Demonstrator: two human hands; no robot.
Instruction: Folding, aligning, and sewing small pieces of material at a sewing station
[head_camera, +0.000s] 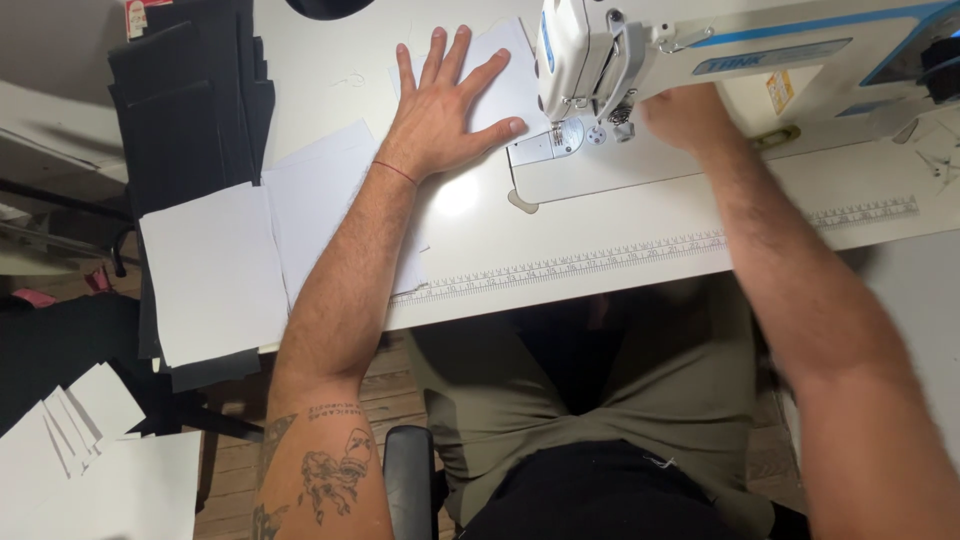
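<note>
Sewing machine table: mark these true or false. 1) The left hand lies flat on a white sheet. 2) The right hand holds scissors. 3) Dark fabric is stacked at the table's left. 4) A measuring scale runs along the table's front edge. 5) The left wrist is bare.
1) True: the left hand is spread flat on the white sheet beside the sewing machine.
2) False: the right hand sits behind the needle area; no scissors show.
3) True: dark fabric.
4) True: measuring scale.
5) False: it wears a thin red string.
</note>
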